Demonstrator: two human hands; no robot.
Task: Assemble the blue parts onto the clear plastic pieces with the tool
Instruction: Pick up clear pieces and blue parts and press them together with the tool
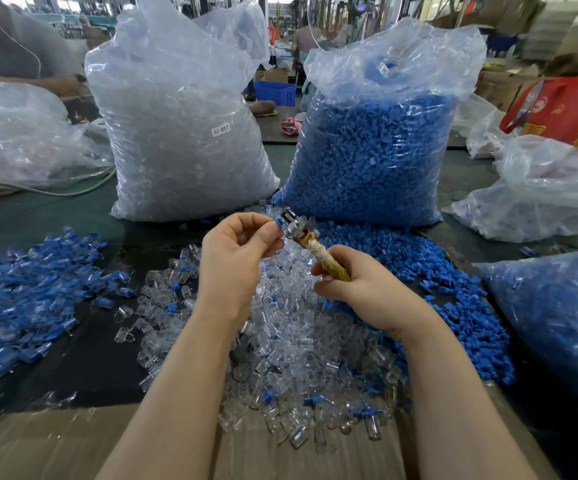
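My right hand (357,282) grips the yellow taped handle of a tool (310,239) whose metal head points up and left. My left hand (235,258) pinches a small blue part (278,221) between thumb and forefinger, right against the tool's metal head. Below both hands lies a heap of loose clear plastic pieces (291,348). Loose blue parts (429,271) spread to the right of it. Assembled blue-and-clear pieces (28,289) are piled on the left.
Two tall plastic bags stand behind my hands: one of clear pieces (180,133), one of blue parts (377,147). More bags lie at the left (21,136) and right (557,327). Cardboard (55,441) covers the near table edge. A red bag (571,112) sits far right.
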